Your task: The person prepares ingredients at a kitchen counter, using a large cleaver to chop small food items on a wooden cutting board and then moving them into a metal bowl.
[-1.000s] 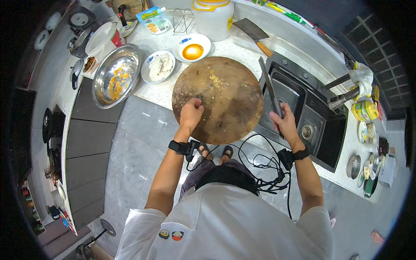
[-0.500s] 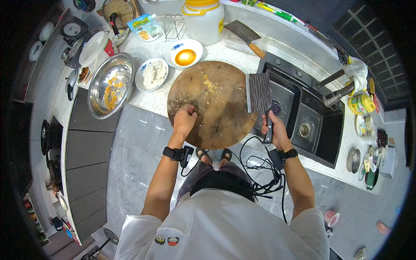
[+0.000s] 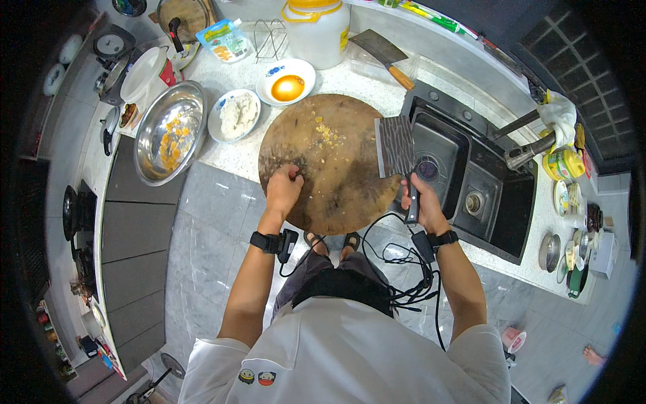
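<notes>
A cleaver (image 3: 396,146) with a dark, wavy-patterned blade is in my right hand (image 3: 426,198), which is closed round its black handle. The blade lies over the right edge of a round wooden chopping board (image 3: 346,182). Small yellow crumbs (image 3: 328,135) are scattered on the board's far half. My left hand (image 3: 284,190) is at the board's left side, its fingers curled in; what they hold, if anything, is hidden. Left of the board are a white bowl of pale, paste-like food (image 3: 238,114) and a steel basin (image 3: 200,101) holding yellow-orange pieces (image 3: 173,145).
Behind the board stand a bowl of amber liquid (image 3: 288,88), a white bucket with a yellow lid (image 3: 313,40) and a wire rack (image 3: 270,42). A second cleaver (image 3: 380,50) lies at the back. A black double sink (image 3: 498,232) is on the right. Black cables (image 3: 418,279) hang near my right wrist.
My right hand has brought the cleaver slightly left, further over the board's edge. The left hand has shifted a little to the left, still curled.
</notes>
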Tool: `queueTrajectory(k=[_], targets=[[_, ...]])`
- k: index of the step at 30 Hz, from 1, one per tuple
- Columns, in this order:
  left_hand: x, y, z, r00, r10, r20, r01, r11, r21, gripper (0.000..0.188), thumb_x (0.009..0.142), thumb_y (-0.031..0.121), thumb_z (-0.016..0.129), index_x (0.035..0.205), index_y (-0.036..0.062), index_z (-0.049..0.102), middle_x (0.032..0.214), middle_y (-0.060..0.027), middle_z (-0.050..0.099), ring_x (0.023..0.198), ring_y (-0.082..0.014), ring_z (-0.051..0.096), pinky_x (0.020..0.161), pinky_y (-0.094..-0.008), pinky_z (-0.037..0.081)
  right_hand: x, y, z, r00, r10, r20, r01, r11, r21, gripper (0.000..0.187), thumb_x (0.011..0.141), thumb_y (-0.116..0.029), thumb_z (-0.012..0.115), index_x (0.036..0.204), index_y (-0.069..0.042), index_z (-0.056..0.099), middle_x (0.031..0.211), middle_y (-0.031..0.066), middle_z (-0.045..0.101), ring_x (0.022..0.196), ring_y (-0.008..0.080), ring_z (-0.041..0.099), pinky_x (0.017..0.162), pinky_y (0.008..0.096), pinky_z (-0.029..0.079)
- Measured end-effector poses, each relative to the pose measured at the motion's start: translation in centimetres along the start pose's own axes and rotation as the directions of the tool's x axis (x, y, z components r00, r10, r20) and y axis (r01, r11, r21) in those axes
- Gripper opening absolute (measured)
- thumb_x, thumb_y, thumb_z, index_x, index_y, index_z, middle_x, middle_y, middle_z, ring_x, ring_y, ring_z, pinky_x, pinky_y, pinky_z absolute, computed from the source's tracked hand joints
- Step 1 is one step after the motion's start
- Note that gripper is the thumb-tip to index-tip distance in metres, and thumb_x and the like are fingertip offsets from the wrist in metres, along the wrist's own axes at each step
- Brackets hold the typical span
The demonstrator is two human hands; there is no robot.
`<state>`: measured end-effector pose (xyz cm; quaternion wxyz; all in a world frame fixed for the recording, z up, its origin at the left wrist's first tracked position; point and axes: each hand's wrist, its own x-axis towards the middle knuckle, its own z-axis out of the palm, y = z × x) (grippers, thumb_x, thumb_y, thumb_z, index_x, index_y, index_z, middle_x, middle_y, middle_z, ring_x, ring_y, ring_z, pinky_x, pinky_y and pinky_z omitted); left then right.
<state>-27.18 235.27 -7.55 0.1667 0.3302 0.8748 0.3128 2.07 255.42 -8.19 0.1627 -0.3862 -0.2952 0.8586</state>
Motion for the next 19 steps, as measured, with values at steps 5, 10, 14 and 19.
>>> queueTrajectory(k=[5,10,14,19], targets=[[0.3,-0.5,-0.2,1.0,-0.029,-0.012,0.029,1.0,-0.011,0.026,0.079,0.017,0.066,0.101,0.0038,0.066,0.091,-0.0169,0.067,0.086,-0.0326,0.065,0.077,-0.0401,0.051,0.4,0.1,0.4,1.0,0.014,0.023,-0.013,0.999,-0.041,0.037,0.098,-0.036,0.05,0.102,0.001,0.054,0.071,0.0034,0.052,0.051,0.0138,0.049,0.049,0.0285,0.041],[0.4,-1.0,-0.4,1.0,-0.012,-0.026,0.012,1.0,-0.02,0.025,0.079,0.017,0.066,0.101,0.0041,0.066,0.091,-0.0169,0.068,0.086,-0.0324,0.065,0.078,-0.0397,0.051,1.2,0.4,1.5,1.0,0.025,0.013,-0.024,0.999,-0.032,0.033,0.096,-0.034,0.055,0.094,-0.001,0.057,0.069,0.0038,0.053,0.047,0.0151,0.05,0.044,0.0287,0.04],[0.2,-0.9,-0.8,0.999,-0.042,-0.016,0.041,0.998,-0.048,0.026,0.079,0.017,0.066,0.1,0.003,0.066,0.092,-0.0171,0.068,0.087,-0.0319,0.065,0.079,-0.0392,0.051,1.8,0.4,2.6,0.998,0.061,0.004,-0.06,0.996,-0.069,0.032,0.095,-0.033,0.057,0.094,-0.001,0.058,0.069,0.0039,0.053,0.048,0.015,0.05,0.044,0.0283,0.04],[0.2,-0.6,-1.5,0.999,-0.049,-0.018,0.048,0.996,-0.071,0.027,0.078,0.016,0.066,0.101,0.0021,0.066,0.093,-0.0183,0.067,0.087,-0.0316,0.065,0.079,-0.0392,0.051,2.8,0.9,4.1,0.996,0.086,0.036,-0.082,0.99,-0.114,0.034,0.094,-0.035,0.058,0.096,-0.001,0.057,0.072,0.0048,0.055,0.048,0.0157,0.052,0.044,0.028,0.04]])
